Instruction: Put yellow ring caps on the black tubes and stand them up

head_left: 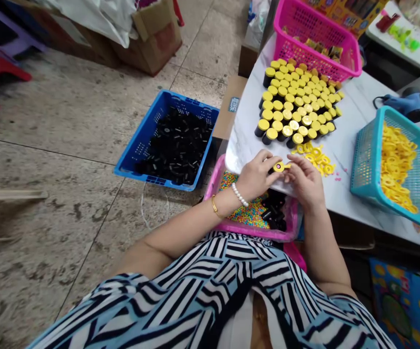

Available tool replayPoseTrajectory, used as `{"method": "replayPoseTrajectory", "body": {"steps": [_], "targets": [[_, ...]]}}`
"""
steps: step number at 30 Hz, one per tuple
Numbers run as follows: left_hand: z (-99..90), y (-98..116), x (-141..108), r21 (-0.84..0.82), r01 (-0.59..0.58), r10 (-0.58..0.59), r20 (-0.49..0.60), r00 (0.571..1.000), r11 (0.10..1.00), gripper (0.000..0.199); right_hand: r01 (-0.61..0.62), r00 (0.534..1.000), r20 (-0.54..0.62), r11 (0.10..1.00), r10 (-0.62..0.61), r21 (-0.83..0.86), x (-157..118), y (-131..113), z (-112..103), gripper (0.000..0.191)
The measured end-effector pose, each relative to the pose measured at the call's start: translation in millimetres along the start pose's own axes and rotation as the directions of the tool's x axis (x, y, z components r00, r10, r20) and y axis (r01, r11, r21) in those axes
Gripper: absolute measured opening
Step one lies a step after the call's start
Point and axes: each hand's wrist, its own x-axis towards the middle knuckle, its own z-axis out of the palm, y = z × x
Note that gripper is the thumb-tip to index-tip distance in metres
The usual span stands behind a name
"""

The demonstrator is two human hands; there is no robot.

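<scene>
Over the near edge of the table, my left hand [255, 173] is closed round a small black tube, mostly hidden by the fingers. On top of it sits a yellow ring piece [279, 167] with a pink spot in its middle. The fingers of my right hand [307, 180] pinch the narrow end of that yellow piece. Just beyond my hands lie loose yellow ring pieces [318, 159] and a few tiny pink bits [337, 178]. Below my hands, a pink tray [290, 235] holds colourful small beads [250, 214] and black tubes [274, 209].
Many yellow-capped black tubes [297, 102] stand in rows on the white table [355, 116]. A pink basket [304, 22] is behind them. At right stands a turquoise basket [364, 167] of yellow pieces. A blue crate [133, 150] of black parts is at left.
</scene>
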Motion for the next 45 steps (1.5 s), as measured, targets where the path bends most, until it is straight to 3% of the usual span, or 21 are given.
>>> {"method": "replayPoseTrajectory", "body": {"steps": [5,10,18,24,27,30,36,41,45], "targets": [[-7.0,-3.0,7.2,-0.054,0.028,-0.023,0.099,0.995,0.998,0.021,-0.071,0.992,0.11,0.992,0.059,0.106,8.1,-0.4,-16.0,0.025],[-10.8,-3.9,8.4,-0.059,0.099,-0.089,0.154,0.984,0.993,0.021,-0.161,0.967,0.219,0.978,0.13,0.131,18.2,-5.2,-16.3,0.028],[-14.5,2.9,15.6,-0.041,0.196,-0.178,0.27,0.946,0.98,0.019,-0.383,0.843,0.392,0.923,0.368,-0.042,41.7,-26.0,5.7,0.042],[-3.9,7.0,12.2,0.01,0.288,-0.285,0.174,0.943,0.958,0.021,-0.312,0.897,0.313,0.949,0.312,-0.051,32.5,-25.0,7.5,0.043],[-2.3,6.6,7.5,-0.018,0.276,-0.274,0.059,0.96,0.961,0.026,-0.348,0.866,0.359,0.935,0.347,-0.066,32.3,-26.8,4.1,0.042],[-3.7,4.1,4.5,-0.038,0.21,-0.21,0.02,0.978,0.977,0.014,-0.38,0.835,0.383,0.918,0.394,-0.116,35.9,-30.6,6.2,0.044],[-2.7,-0.5,9.0,-0.033,0.171,-0.168,0.085,0.982,0.985,0.015,-0.32,0.888,0.296,0.936,0.351,-0.15,38.2,-27.6,16.0,0.04],[-0.9,3.4,3.1,0.018,0.186,-0.187,0.066,0.98,0.982,0.014,-0.282,0.936,0.187,0.953,0.299,-0.109,25.4,-20.8,20.8,0.04],[-1.5,-2.0,12.2,0.02,0.218,-0.219,0.069,0.973,0.976,0.023,-0.207,0.974,0.072,0.971,0.216,-0.116,25.2,-11.2,28.6,0.045]]}}
